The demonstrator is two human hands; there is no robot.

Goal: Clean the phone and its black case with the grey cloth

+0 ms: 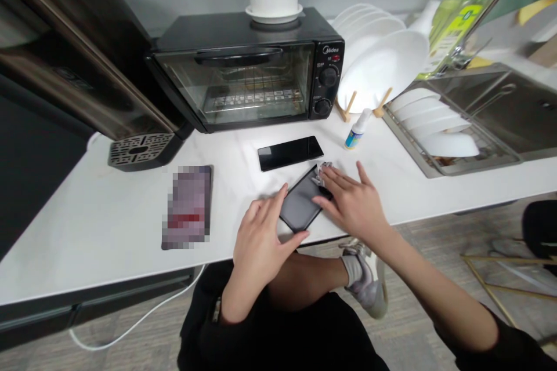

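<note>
1. Black clothing (313,339) over the person's lap is filling the bottom of the view, with both forearms reaching forward to the white worktop (108,226)
2. Between the hands, a black-rimmed slab (300,203) with a plain grey face is lying at a slant near the front edge of the worktop; whether it is a phone or a case is not showing clearly
3. On the near left, the left hand (263,235) is holding the slab by its edges, the thumb resting at the near end and the fingers curving along the left side
4. Opposite it, the right hand (354,203) is pressing a crumpled wipe (322,169) under its fingertips at the slab's far corner, the thumb reaching over the grey face
5. Wiping is apparently under way: the wipe is covering only that far corner while much of the grey face is lying bare; how much is already done is not showing, but with both hands engaged the work is seeming unfinished
6. Just beyond the slab, a dark phone (290,153) is lying flat, and a small spray bottle (357,132) is standing upright farther right, both untouched
7. Toward the left, a flat item (187,208), pixelated past recognition, is lying alone, while a toaster oven (243,35) is standing behind
</note>
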